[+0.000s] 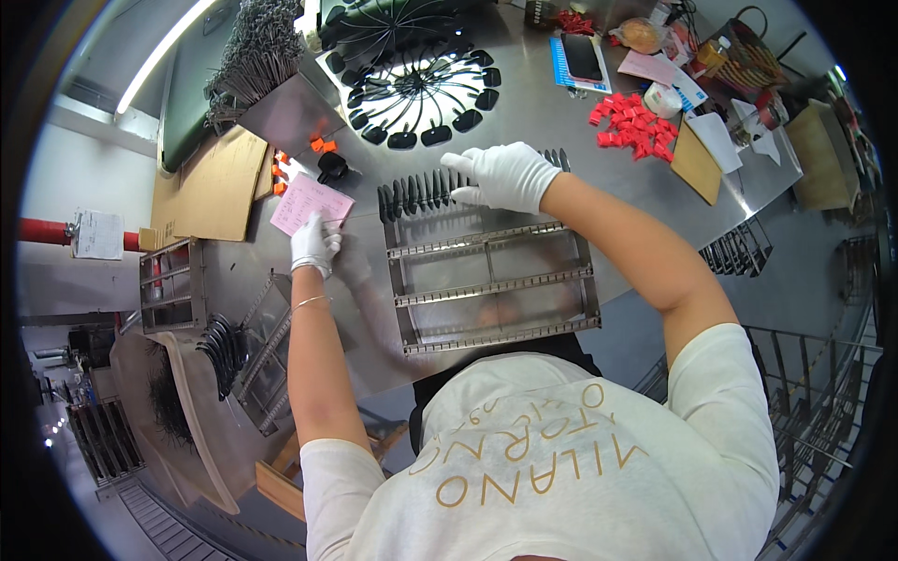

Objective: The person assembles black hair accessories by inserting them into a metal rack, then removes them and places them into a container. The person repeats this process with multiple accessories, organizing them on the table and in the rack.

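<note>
White-gloved, my left hand (315, 243) rests at the lower edge of a pink paper pad (313, 203) with writing on it; whether its fingers grip the pad cannot be told. My right hand (506, 177), also in a white glove, is over the far bar of a slotted metal rack (491, 286). Its fingers are partly spread beside a row of black, narrow parts (415, 194) standing in the rack. What lies under that palm is hidden. Beyond the hands, black rounded-square pieces on thin stems (436, 134) form a ring on a white surface.
Red clips (635, 126) lie in a heap at the right, near a phone (581, 57) and a tan board (696, 160). Wires fill a metal box (291, 105) at the back left. Orange clips (323, 145) and cardboard (214, 189) are also on the left.
</note>
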A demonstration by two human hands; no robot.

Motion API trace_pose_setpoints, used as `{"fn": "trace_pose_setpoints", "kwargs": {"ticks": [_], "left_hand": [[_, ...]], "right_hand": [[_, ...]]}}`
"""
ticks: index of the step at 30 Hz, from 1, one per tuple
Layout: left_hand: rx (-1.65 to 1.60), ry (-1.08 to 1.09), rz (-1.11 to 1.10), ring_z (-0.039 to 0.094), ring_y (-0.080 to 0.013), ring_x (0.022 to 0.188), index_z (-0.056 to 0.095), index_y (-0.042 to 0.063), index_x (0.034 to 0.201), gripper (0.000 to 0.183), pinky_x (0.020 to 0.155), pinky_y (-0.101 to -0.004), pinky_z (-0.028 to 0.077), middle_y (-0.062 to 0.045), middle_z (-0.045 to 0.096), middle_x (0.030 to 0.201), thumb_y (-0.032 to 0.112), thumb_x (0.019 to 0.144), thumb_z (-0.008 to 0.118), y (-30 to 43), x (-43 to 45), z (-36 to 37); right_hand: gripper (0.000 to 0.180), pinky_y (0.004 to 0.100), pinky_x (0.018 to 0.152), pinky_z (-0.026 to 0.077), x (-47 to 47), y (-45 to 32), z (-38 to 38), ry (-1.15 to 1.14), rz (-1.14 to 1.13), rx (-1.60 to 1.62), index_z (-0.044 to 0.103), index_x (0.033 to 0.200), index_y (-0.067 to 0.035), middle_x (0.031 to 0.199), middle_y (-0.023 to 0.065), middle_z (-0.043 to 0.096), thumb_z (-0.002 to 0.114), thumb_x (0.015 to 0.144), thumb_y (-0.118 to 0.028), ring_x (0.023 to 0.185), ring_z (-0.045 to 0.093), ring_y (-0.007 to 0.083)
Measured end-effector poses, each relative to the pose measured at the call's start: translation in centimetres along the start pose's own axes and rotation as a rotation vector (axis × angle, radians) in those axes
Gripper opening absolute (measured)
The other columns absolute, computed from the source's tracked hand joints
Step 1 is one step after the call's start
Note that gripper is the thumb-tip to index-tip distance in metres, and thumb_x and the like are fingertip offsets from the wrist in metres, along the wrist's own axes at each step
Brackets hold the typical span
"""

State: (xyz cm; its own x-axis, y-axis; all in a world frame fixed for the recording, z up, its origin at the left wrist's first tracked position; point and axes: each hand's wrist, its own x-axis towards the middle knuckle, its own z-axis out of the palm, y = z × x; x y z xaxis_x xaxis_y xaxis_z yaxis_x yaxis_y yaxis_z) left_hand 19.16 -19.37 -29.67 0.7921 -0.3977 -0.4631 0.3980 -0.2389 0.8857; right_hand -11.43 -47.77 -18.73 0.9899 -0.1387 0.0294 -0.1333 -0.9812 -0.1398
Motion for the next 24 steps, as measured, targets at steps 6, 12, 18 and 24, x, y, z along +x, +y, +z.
{"fn": "trace_pose_setpoints", "kwargs": {"ticks": [6, 12, 18, 24], "left_hand": [[0.176, -0.315, -0.047, 0.065, -0.0143, 0.062, 0.063, 0.005, 0.106, 0.041, 0.053, -0.0284, 0.055, -0.006, 0.067, 0.088, 0.045, 0.11, 0.057, -1.0, -5.4, 6.2], [0.647, -0.15, 0.533, 0.066, -0.0265, 0.114, 0.054, -0.002, 0.146, 0.056, 0.105, -0.0388, 0.051, -0.018, 0.068, 0.127, 0.026, 0.099, 0.067, -2.9, -9.3, 9.5], [0.285, -0.019, 0.419, 0.064, -0.0231, 0.124, 0.054, -0.006, 0.148, 0.053, 0.11, -0.0347, 0.048, -0.02, 0.068, 0.136, 0.006, 0.097, 0.062, -6.0, -11.1, 9.1], [0.348, 0.013, 0.387, 0.053, -0.0235, 0.14, 0.057, -0.003, 0.147, 0.049, 0.119, -0.0356, 0.04, -0.016, 0.058, 0.149, 0.006, 0.099, 0.061, -5.7, -14.8, 7.6]], "right_hand": [[0.054, 0.0434, 0.083, 0.058, -3.0, 2.2, -1.3, 0.145, -0.084, -0.027, 0.06, 0.137, -0.017, 0.117, 0.0047, 0.068, 0.073, 0.092, -0.045, 0.097, 0.072, 0.0287], [0.044, 0.0417, 0.087, 0.056, -7.3, 7.3, -0.5, 0.173, 0.136, 0.113, 0.07, 0.127, -0.014, 0.108, 0.0128, 0.074, 0.064, 0.101, -0.05, 0.103, 0.072, 0.0306], [0.04, 0.0352, 0.097, 0.055, -7.9, 7.4, 1.4, 0.305, 0.317, 0.922, 0.071, 0.125, -0.001, 0.113, 0.0119, 0.077, 0.045, 0.115, -0.03, 0.107, 0.073, 0.022], [0.037, 0.0417, 0.104, 0.052, -7.6, 4.0, 5.2, 0.594, 0.374, 0.66, 0.067, 0.134, -0.006, 0.126, 0.019, 0.071, 0.063, 0.105, -0.029, 0.121, 0.067, 0.034]]}}
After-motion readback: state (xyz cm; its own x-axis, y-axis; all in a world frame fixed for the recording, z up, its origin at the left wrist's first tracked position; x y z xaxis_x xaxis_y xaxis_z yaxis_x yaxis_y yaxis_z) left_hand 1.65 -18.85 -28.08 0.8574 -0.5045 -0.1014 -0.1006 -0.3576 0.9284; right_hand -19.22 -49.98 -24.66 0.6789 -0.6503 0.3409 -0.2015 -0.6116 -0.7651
